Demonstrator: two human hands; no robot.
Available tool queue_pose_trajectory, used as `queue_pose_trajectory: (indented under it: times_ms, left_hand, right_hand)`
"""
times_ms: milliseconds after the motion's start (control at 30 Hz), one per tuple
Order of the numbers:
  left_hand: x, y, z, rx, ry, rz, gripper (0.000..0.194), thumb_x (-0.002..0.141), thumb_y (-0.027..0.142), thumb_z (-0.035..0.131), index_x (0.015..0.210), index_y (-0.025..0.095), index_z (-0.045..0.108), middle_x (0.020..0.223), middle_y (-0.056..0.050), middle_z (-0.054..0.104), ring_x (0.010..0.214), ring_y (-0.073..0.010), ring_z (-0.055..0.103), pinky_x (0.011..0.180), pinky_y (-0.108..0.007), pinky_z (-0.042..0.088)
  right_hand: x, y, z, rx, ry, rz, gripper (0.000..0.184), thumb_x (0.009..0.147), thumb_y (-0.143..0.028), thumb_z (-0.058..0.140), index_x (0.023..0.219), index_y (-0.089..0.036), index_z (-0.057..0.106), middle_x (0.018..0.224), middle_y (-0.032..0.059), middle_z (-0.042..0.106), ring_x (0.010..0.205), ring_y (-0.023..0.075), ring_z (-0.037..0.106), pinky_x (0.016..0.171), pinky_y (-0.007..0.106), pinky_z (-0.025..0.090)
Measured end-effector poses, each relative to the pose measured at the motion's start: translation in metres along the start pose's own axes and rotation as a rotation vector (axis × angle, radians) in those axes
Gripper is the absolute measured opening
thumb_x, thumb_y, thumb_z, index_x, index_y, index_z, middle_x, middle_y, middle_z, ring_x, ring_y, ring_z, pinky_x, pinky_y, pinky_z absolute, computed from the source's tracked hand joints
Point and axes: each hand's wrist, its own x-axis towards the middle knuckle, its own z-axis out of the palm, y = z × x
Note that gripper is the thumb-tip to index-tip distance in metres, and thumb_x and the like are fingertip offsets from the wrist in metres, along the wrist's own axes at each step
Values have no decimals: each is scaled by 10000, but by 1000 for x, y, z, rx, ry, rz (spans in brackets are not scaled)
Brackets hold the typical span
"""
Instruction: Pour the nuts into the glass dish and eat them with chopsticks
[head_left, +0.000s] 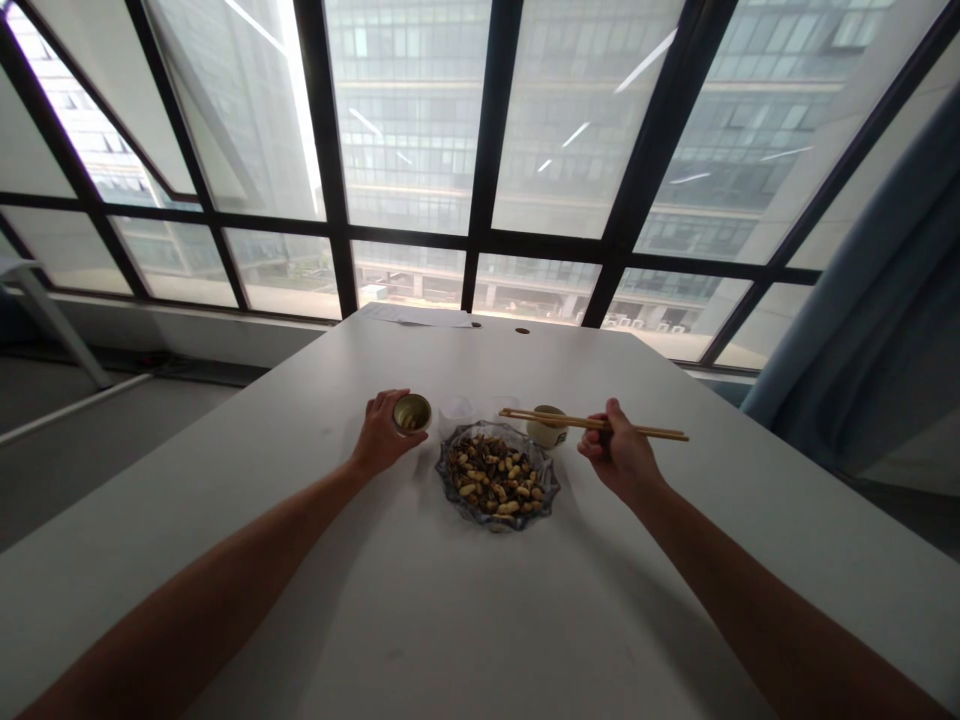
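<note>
My left hand (381, 435) is closed round a small cup (412, 414), its mouth tipped toward me; a little something lies inside, too small to name. In my right hand (619, 450) is a pair of wooden chopsticks (592, 423), held nearly level with the tips pointing left. Behind the chopsticks stands a second pale cup (546, 434) with a dark mark on its side, partly covered by them. Between my hands sits a scalloped glass bowl (553, 492) filled with peanuts and dark striped seeds (495, 472).
Small clear or white containers (457, 408) stand just behind the bowl. Sheets of paper (420, 317) lie at the far edge of the white table (450, 620). Beyond are large windows, with a blue curtain (862, 300) at the right.
</note>
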Motion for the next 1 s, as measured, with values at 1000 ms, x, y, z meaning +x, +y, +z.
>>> queue_pose_trajectory:
  times_ms: [1000]
  left_hand:
    - [1, -8, 5, -47, -23, -194, 741, 619, 562, 795, 1192, 135, 599, 1154, -135, 625, 1098, -292, 597, 975, -414, 484]
  right_hand:
    - [-32, -14, 15, -514, -104, -374, 657, 769, -789, 574, 619, -152, 636, 437, 30, 571, 333, 105, 502, 320, 196, 384]
